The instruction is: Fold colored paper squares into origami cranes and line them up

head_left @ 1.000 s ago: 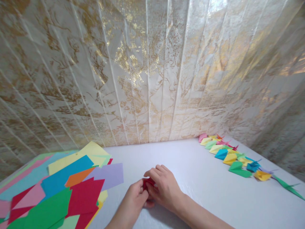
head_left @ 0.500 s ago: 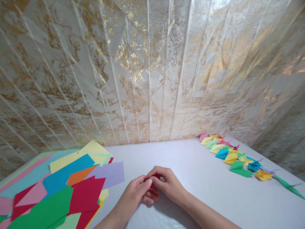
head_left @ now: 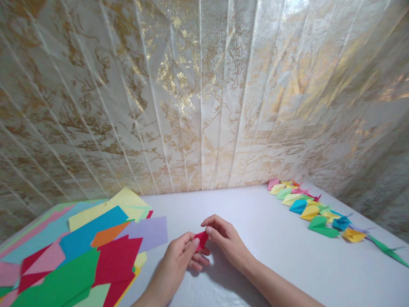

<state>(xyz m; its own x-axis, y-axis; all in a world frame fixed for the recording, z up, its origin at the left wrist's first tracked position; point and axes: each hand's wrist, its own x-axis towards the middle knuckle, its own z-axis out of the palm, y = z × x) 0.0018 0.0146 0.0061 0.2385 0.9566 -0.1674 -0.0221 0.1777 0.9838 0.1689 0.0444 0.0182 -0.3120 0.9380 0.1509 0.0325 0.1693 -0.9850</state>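
Note:
A small folded piece of red paper (head_left: 201, 241) is held above the white table, near the middle of the lower part of the view. My left hand (head_left: 183, 254) pinches it between thumb and fingers, with the other fingers curled beneath. At its upper right corner is my right hand (head_left: 225, 238), thumb and forefinger bent at the paper's edge; the fingertips seem to touch it. Part of the paper is hidden behind the left thumb.
Overlapping sheets of coloured paper (head_left: 76, 268) cover the table's left side. Several folded paper figures (head_left: 322, 229) stand in rows at the right. A gold-patterned curtain (head_left: 204, 106) hangs behind the white table (head_left: 271, 273).
The right hand has shifted slightly up and right, and its fingers have opened a little. More of the red paper shows between the hands.

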